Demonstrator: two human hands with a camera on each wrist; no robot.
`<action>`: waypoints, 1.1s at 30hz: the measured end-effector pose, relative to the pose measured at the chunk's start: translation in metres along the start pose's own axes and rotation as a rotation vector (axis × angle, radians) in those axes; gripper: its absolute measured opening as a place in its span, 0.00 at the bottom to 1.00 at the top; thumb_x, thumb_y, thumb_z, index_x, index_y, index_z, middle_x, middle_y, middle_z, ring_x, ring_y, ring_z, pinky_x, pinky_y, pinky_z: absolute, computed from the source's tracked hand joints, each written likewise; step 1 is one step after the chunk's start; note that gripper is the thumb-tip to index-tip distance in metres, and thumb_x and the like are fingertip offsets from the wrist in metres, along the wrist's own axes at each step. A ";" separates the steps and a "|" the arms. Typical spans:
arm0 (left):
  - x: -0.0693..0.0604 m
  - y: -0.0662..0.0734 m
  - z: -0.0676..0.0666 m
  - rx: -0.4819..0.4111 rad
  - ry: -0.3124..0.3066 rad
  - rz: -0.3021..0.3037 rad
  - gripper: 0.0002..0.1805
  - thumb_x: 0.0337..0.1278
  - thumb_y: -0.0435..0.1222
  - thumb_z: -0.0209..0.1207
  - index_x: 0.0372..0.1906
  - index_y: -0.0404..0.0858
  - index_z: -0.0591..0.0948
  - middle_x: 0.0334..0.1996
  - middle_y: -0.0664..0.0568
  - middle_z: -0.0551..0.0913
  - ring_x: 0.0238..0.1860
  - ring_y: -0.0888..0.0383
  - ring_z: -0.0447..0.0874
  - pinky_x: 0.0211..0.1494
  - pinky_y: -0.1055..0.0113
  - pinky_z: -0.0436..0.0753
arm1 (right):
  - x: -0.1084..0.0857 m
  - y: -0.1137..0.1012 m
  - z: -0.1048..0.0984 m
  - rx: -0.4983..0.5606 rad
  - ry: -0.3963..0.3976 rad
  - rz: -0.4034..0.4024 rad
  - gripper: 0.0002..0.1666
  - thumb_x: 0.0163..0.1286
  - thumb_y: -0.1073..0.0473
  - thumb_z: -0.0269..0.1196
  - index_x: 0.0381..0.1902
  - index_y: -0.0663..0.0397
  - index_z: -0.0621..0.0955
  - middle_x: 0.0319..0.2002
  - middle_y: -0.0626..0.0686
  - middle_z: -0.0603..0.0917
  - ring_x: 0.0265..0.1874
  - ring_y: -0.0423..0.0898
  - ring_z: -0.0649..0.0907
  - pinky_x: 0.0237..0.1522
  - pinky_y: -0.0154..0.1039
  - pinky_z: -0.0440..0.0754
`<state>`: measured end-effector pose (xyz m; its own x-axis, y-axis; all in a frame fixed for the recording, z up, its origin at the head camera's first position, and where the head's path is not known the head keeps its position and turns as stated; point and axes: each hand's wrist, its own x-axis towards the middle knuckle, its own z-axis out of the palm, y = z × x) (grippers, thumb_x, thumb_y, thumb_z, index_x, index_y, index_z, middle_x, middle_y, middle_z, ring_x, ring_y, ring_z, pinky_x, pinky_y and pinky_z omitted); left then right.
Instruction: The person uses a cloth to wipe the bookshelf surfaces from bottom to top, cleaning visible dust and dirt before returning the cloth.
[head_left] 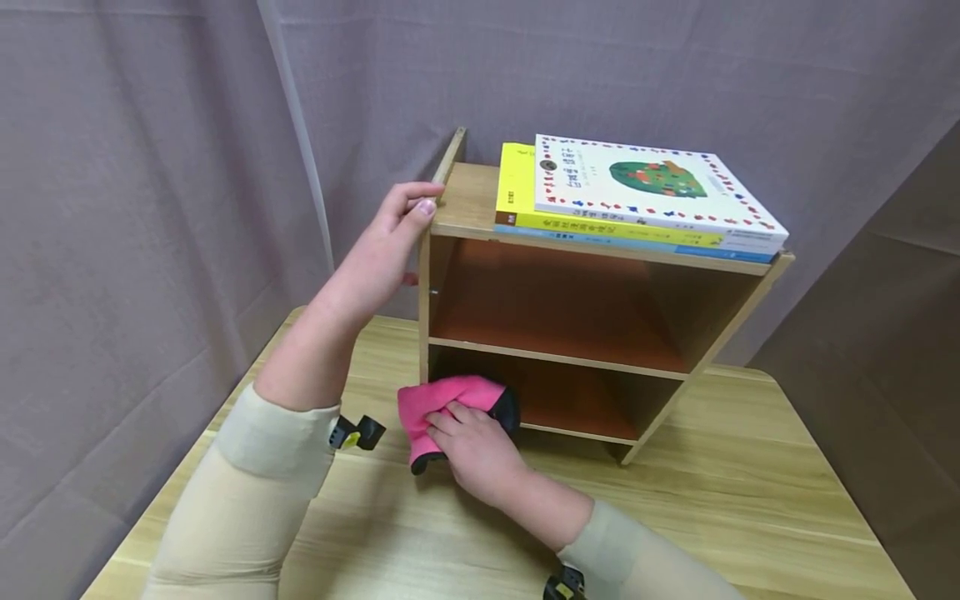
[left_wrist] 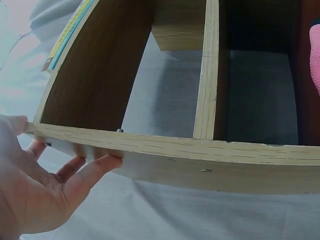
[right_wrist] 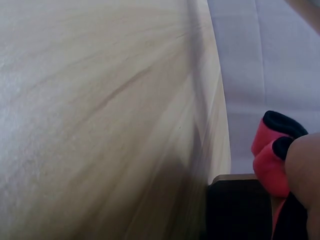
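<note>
A small wooden shelf [head_left: 562,358] stands upright on the table. My left hand [head_left: 390,229] grips its upper left corner; in the left wrist view, that hand [left_wrist: 45,185] has several fingertips against the side panel's outer face and the thumb by the top end. Lower down, my right hand [head_left: 483,454] holds a pink cloth with black edging [head_left: 420,408] against the lower left front of the shelf. Folds of the cloth [right_wrist: 270,167] bunch beside the right hand [right_wrist: 305,175] in the right wrist view; its fingertips are hidden there.
Several stacked books [head_left: 660,187] lie on the shelf's top board, reaching its right end. The wood-grain table [head_left: 750,500] extends in front and to both sides. Grey curtains [head_left: 637,58] hang behind and at the sides.
</note>
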<state>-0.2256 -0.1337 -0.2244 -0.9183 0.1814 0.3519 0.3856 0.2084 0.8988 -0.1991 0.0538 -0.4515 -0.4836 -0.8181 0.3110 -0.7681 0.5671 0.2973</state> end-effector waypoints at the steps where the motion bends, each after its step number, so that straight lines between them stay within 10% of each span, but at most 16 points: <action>1: 0.000 0.000 0.000 0.000 0.000 -0.001 0.24 0.76 0.53 0.42 0.70 0.54 0.63 0.69 0.54 0.63 0.68 0.60 0.61 0.51 0.42 0.77 | -0.001 0.001 0.000 0.000 0.000 -0.005 0.24 0.61 0.62 0.64 0.57 0.46 0.83 0.58 0.43 0.80 0.60 0.48 0.75 0.62 0.40 0.73; 27: -0.001 0.001 0.001 0.012 0.019 0.004 0.24 0.76 0.53 0.42 0.70 0.53 0.63 0.69 0.52 0.63 0.67 0.58 0.62 0.49 0.42 0.78 | -0.051 0.021 -0.057 -0.068 0.156 -0.184 0.25 0.58 0.64 0.69 0.56 0.49 0.84 0.58 0.47 0.80 0.58 0.49 0.75 0.58 0.42 0.75; 33: 0.000 0.001 0.003 0.011 0.017 0.006 0.24 0.76 0.53 0.42 0.70 0.53 0.63 0.69 0.52 0.63 0.68 0.58 0.62 0.49 0.41 0.78 | -0.064 0.022 -0.076 -0.056 0.205 -0.197 0.21 0.70 0.68 0.53 0.57 0.52 0.83 0.58 0.49 0.80 0.59 0.51 0.76 0.59 0.43 0.76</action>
<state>-0.2250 -0.1308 -0.2242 -0.9173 0.1659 0.3619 0.3920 0.2178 0.8938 -0.1533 0.1258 -0.3958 -0.2283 -0.8801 0.4163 -0.8120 0.4081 0.4173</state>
